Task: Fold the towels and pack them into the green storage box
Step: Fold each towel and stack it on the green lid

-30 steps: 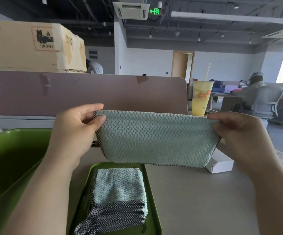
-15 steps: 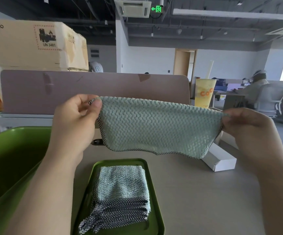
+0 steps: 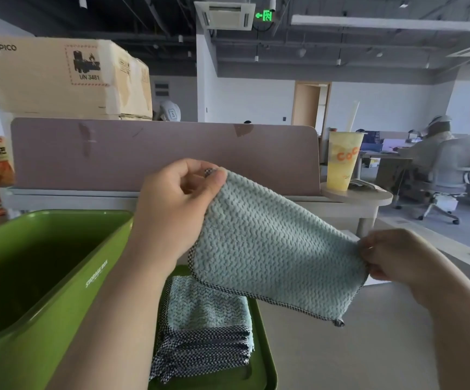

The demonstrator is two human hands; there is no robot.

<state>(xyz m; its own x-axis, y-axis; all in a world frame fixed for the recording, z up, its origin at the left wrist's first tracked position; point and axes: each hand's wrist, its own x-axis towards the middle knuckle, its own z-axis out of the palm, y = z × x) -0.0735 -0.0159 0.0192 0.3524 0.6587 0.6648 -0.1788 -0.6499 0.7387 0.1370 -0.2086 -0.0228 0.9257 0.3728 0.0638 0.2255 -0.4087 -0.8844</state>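
You hold one light green towel (image 3: 270, 254) in the air above the bench (image 3: 355, 347), and it touches nothing below it. Your left hand (image 3: 172, 209) is raised and pinches the upper left corner of the towel between the thumb and the first finger; the other fingers are curled. Your right hand (image 3: 391, 257) is lower and grips the right corner with curled fingers, so the towel hangs stretched and tilted, high on the left and low on the right. A dark checked border runs along its lower edge. Under the towel, a stack of folded towels (image 3: 205, 319) lies on a green tray (image 3: 267, 361), with the checked edges turned toward you. The green storage box (image 3: 59, 305) stands just beside the tray on your left; it is open at the top, and white letters on its wall read "STORAGE BOX". Behind the bench stands a brown divider panel (image 3: 157, 153), and a large cardboard box (image 3: 59, 77) rises above it on the left. A yellow drink cup (image 3: 342, 161) stands at the right end of the panel. Far on the right, a person (image 3: 436, 144) sits in an office chair.
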